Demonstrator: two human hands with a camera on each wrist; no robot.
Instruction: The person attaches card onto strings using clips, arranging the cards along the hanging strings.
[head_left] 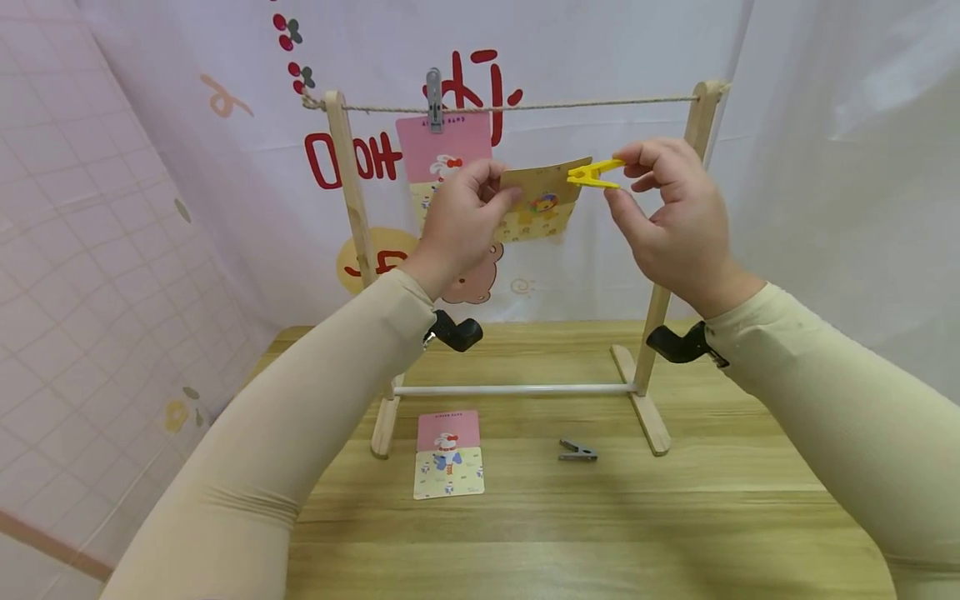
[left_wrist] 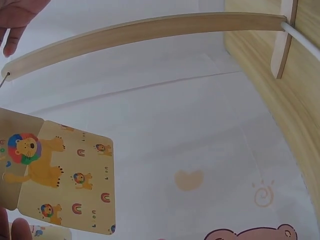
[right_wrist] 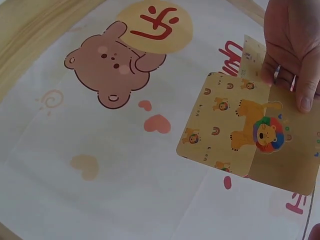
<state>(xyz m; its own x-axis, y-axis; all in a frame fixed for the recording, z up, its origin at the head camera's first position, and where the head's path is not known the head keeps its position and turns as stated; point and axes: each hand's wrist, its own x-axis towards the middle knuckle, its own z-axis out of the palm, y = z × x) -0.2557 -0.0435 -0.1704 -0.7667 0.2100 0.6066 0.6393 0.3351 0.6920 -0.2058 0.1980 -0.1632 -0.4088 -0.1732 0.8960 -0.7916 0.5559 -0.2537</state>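
A tan and yellow lion card (head_left: 536, 221) is pinched at its left side by my left hand (head_left: 465, 221), below the rope (head_left: 585, 105). Thumb and fingertips of my right hand (head_left: 678, 217) pinch the handles of a yellow clothespin (head_left: 594, 173), whose tip meets the card's upper right corner. Whether the clothespin grips the card I cannot tell. The lion print (right_wrist: 255, 130) shows well in the right wrist view, with the left thumb lying on the card. In the left wrist view the right hand (left_wrist: 20, 20) shows only partly.
A grey clothespin (head_left: 434, 100) holds a pink rabbit card (head_left: 423, 150) on the rope. On the table lie a second pink rabbit card (head_left: 448, 432) and another grey clothespin (head_left: 577, 451). Wooden posts (head_left: 699, 125) and a white crossbar (head_left: 517, 389) form the rack.
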